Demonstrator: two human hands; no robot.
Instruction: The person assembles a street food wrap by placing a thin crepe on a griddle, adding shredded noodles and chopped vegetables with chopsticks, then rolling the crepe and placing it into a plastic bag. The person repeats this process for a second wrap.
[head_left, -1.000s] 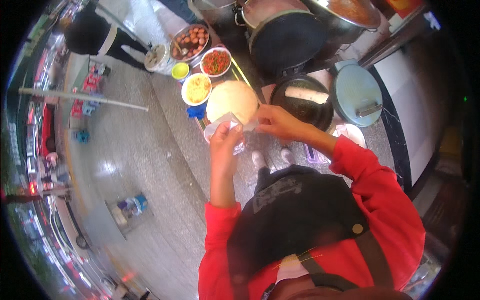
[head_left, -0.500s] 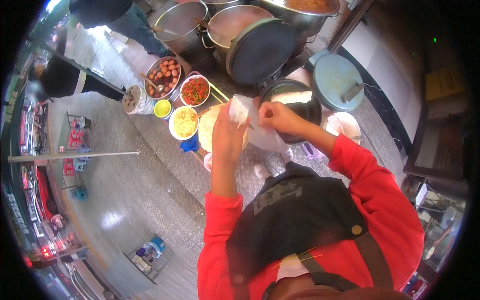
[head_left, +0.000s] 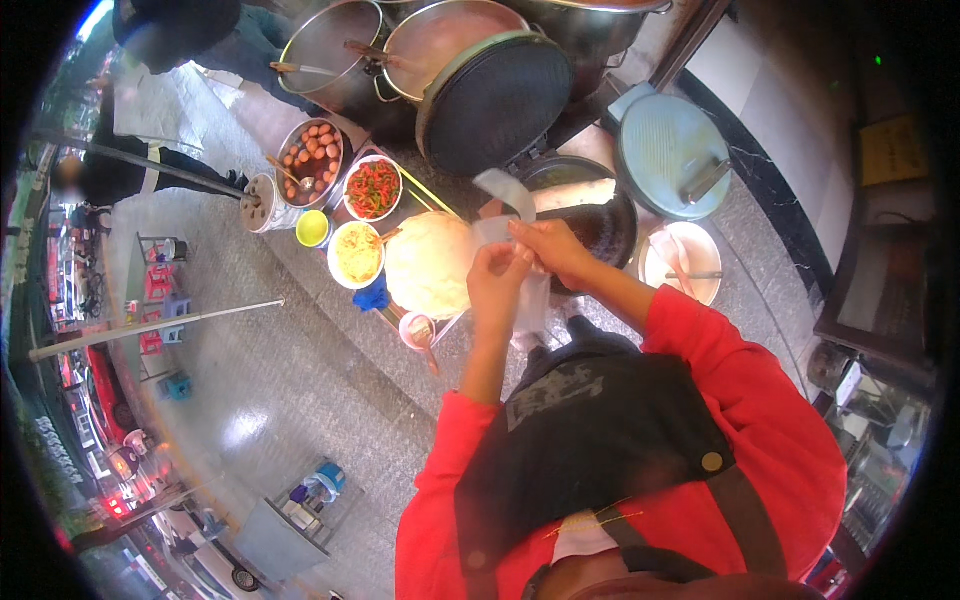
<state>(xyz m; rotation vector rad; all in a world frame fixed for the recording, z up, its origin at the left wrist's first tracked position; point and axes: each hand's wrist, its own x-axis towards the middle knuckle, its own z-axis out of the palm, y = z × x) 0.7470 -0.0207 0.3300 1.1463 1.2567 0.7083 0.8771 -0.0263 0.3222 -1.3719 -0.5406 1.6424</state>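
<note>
In the middle of the frame we see our two hands meeting over a thin clear plastic bag [head_left: 520, 240]. Our left hand [head_left: 497, 283] comes up from below and its fingers are closed together on the bag's left edge, while our right hand [head_left: 553, 250] comes from the right side and pinches the bag's upper part between thumb and fingers. The bag hangs between both hands, with one corner standing up above them and the rest falling down below, just in front of a black round pan [head_left: 600, 215] that holds a pale rolled pancake [head_left: 575, 194]. Just left of our hands lies a large round flat dough sheet [head_left: 430, 262] on the counter [head_left: 350, 330]. Beside it, more to the left, stand a white bowl of yellow shreds [head_left: 357, 254], a small green cup [head_left: 312, 228], a bowl of chopped red and green peppers [head_left: 373, 188] and a metal bowl of brown eggs [head_left: 310, 150]. Below the dough sheet a small pink cup with a spoon [head_left: 417, 330] rests near the counter edge. In the upper middle a big dark round griddle [head_left: 495, 98] leans against large steel pots [head_left: 440, 40]. To the upper right is a light blue lid [head_left: 672, 155], and below it a white plate [head_left: 685, 265]. Another person in dark clothes [head_left: 190, 30] stands at the upper left of the frame.
</note>
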